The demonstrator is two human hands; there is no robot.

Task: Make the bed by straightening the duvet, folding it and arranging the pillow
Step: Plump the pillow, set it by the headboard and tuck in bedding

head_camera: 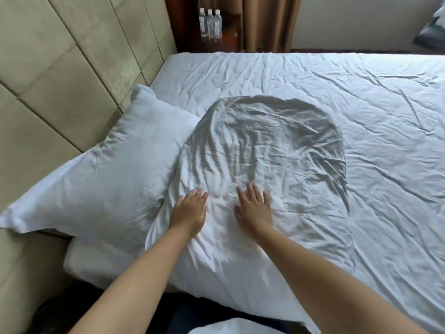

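A white duvet (337,116) covers the bed, wrinkled all over. Its near corner is folded back into a rumpled mound in front of me. My left hand (190,210) lies flat on the left side of that mound, fingers straight and spread. My right hand (252,208) presses flat on the mound beside it, fingers straight. A white pillow (101,179) leans against the headboard to the left, its right edge partly under the folded duvet.
A padded beige headboard (60,68) runs along the left. Three water bottles (210,25) stand on a dark wooden nightstand at the far side. Brown curtains (269,20) hang behind the bed. A patterned cushion (431,30) sits at the top right.
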